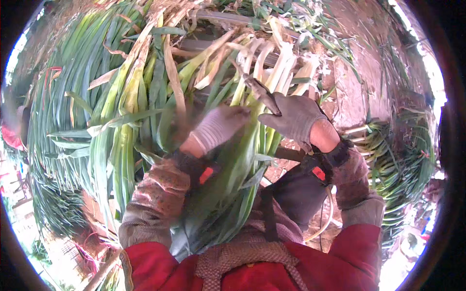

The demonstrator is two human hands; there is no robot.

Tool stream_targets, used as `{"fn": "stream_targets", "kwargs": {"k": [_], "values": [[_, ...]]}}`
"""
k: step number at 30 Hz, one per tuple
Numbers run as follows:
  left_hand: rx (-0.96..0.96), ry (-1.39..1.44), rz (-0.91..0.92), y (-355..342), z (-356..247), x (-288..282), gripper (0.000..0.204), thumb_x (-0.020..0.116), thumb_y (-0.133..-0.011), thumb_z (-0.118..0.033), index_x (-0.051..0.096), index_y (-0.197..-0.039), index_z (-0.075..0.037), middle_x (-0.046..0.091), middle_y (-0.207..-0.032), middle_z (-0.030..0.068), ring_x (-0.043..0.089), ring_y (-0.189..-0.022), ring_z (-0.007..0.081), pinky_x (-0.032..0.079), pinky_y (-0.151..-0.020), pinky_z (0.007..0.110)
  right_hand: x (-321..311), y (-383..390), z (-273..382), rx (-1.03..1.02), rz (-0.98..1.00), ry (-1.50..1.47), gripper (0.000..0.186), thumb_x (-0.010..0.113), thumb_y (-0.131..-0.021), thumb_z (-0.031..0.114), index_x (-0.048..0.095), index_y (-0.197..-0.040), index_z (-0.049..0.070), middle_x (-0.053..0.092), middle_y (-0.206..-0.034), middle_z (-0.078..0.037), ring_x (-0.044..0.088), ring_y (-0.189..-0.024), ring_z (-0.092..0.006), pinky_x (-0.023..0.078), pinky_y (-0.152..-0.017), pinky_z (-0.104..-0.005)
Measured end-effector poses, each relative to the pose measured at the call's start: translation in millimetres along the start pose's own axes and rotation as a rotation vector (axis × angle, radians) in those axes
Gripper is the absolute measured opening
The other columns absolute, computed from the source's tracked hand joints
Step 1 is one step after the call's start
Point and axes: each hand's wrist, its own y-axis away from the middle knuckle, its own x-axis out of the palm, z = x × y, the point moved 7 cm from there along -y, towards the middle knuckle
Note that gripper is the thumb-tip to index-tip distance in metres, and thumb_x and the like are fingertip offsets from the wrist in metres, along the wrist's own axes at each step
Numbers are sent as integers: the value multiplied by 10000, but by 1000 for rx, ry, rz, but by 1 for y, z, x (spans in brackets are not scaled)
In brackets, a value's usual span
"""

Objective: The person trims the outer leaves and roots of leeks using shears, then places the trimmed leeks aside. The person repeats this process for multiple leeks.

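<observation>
My gloved left hand (pixel 221 123), slightly blurred, has its fingers curled at the leafy green leek stalks (pixel 245 155) in front of me; what exactly lies in its fingers is unclear. My gloved right hand (pixel 291 116) grips a short, dark, narrow tool (pixel 259 92), pointing up and left over the pale, peeled-looking stalk ends (pixel 286 58). Long green leaves hang below both hands toward my lap, and some yellowed, dry leaves (pixel 172 82) lie among the stalks to the left.
A large pile of long leeks (pixel 68 121) fills the left side. More bundles (pixel 398 160) lie at the right beside a pale, dirt-strewn board or ground (pixel 349 92). Grey rails (pixel 218 19) run behind the stalks. Pink cord (pixel 92 242) and a pole (pixel 102 271) are at the lower left.
</observation>
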Motion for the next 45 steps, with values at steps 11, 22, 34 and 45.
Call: {"fn": "stream_targets", "kwargs": {"k": [11,22,34,45], "values": [[-381,-1079,-711,4,56,-147,284,700,-819,-356,706,-1038,-175,658,-1142,70,634,-1028,312,502,-852,497,-9,-41,72,-25,135,89,531,600,-873,556,621,-958,32,692,-874,-234,685,-849,-417,524,-787,-491],[-192,-1144,-647,-28,55,-154,279,734,-792,-331,700,-995,-142,623,-1038,69,622,-1012,314,476,-831,488,4,-69,87,-41,186,116,482,568,-887,518,735,-1045,95,724,-857,-207,719,-849,-372,554,-815,-465],[-353,-1319,-471,-65,63,-174,449,727,-799,-418,675,-1131,-121,674,-1136,54,637,-1091,265,488,-864,497,-3,-107,91,-112,118,33,466,565,-866,434,738,-1010,26,729,-977,-217,710,-936,-393,549,-865,-460],[-604,-895,-386,-69,69,-185,527,701,-742,-485,731,-1119,-118,735,-1120,99,689,-1047,303,463,-958,450,0,-95,72,5,187,50,500,577,-865,540,659,-1068,90,707,-876,-206,694,-874,-413,532,-811,-481]]}}
